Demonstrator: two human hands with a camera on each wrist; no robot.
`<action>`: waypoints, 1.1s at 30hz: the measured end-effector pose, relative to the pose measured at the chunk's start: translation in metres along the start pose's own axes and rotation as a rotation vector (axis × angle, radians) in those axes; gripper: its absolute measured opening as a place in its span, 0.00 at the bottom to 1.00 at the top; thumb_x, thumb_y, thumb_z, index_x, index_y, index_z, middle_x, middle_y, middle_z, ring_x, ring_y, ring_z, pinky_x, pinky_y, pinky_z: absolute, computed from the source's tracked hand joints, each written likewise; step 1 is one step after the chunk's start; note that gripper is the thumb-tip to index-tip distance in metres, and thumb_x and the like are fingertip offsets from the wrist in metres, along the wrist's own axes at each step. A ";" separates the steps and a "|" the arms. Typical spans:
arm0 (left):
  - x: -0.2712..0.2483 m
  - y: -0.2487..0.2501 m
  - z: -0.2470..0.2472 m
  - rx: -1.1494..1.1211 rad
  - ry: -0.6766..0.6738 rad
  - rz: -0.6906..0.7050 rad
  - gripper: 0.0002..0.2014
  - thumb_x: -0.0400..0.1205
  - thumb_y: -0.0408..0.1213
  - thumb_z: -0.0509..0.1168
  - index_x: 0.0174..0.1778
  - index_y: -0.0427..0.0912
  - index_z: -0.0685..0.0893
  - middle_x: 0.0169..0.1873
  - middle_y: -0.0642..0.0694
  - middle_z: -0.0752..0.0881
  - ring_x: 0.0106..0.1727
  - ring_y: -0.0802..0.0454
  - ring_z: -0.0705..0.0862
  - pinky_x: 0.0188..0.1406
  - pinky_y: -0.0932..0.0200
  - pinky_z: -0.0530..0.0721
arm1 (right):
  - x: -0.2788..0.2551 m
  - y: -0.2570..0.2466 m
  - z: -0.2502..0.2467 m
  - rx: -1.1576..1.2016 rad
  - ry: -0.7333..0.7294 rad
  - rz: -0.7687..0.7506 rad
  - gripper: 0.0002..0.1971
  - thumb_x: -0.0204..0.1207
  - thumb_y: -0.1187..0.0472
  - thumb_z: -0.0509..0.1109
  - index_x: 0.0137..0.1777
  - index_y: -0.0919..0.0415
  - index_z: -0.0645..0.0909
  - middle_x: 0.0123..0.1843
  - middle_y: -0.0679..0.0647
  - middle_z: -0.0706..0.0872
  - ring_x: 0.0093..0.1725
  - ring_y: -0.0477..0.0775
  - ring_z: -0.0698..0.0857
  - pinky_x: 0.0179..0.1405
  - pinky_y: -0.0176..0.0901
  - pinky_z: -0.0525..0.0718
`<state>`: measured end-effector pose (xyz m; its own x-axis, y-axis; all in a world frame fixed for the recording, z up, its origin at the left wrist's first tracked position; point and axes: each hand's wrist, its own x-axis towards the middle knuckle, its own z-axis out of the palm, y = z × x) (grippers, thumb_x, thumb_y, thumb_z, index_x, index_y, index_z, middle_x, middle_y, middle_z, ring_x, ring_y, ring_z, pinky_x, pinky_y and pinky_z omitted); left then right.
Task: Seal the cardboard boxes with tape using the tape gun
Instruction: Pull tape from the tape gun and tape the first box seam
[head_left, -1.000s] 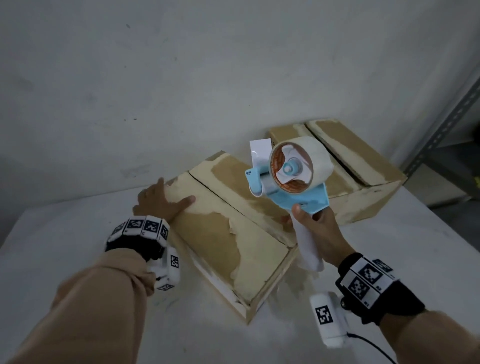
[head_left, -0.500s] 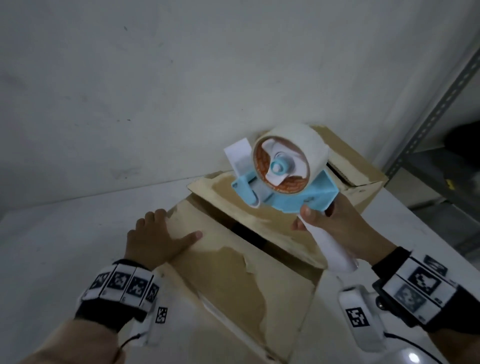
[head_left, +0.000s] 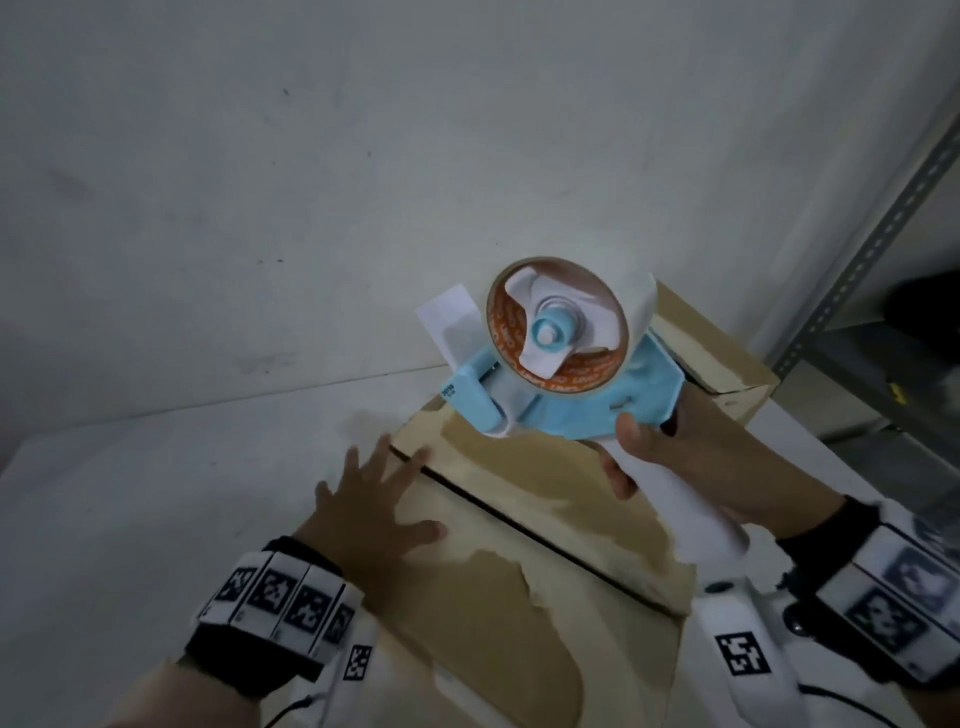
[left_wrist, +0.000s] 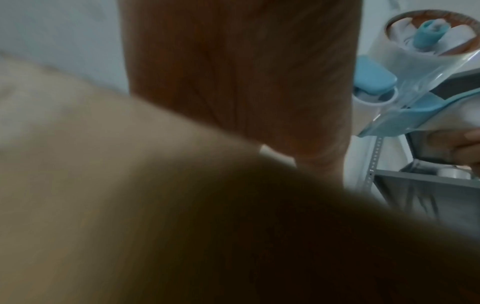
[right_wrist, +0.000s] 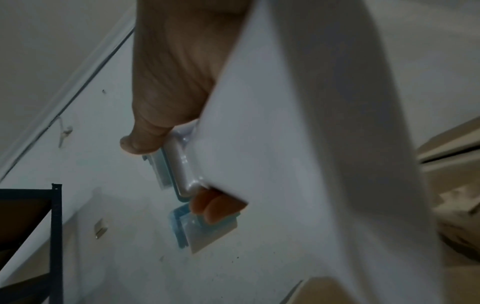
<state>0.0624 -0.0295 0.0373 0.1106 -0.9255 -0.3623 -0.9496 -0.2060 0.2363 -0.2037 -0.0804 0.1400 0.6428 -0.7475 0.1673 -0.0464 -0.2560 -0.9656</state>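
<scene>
Your left hand (head_left: 371, 512) lies flat, fingers spread, on the near cardboard box (head_left: 524, 587) on the tabletop (head_left: 156, 493); your right hand (head_left: 670, 457) grips the tape gun (head_left: 561, 374) handle, raised above its flaps.

White table (head_left: 156, 493) against a pale wall — bearing two cardboard boxes, the near box (head_left: 519, 597) and far box (head_left: 727, 364).
</scene>
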 end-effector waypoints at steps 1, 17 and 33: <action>0.002 0.002 0.000 0.022 -0.002 -0.018 0.45 0.70 0.73 0.55 0.78 0.66 0.39 0.81 0.53 0.34 0.83 0.42 0.42 0.79 0.38 0.52 | 0.004 0.003 0.004 0.006 0.025 0.008 0.41 0.57 0.31 0.75 0.51 0.71 0.77 0.34 0.67 0.82 0.28 0.62 0.80 0.28 0.47 0.81; -0.036 0.061 -0.051 -0.975 0.377 0.133 0.04 0.79 0.37 0.64 0.42 0.52 0.80 0.43 0.50 0.86 0.41 0.55 0.82 0.39 0.64 0.75 | 0.027 0.044 0.017 0.220 0.147 -0.104 0.43 0.57 0.35 0.78 0.56 0.73 0.74 0.37 0.59 0.83 0.28 0.58 0.83 0.25 0.42 0.82; -0.027 0.095 -0.057 -1.629 0.199 -0.025 0.11 0.80 0.32 0.63 0.58 0.42 0.78 0.42 0.48 0.90 0.43 0.55 0.89 0.41 0.59 0.86 | 0.031 0.058 0.006 0.365 0.178 -0.172 0.47 0.57 0.35 0.78 0.59 0.78 0.71 0.34 0.57 0.85 0.26 0.59 0.82 0.25 0.41 0.82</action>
<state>-0.0136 -0.0422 0.1213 0.2762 -0.9145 -0.2957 0.3302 -0.1986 0.9228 -0.1821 -0.1145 0.0876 0.4744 -0.8152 0.3321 0.3435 -0.1759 -0.9225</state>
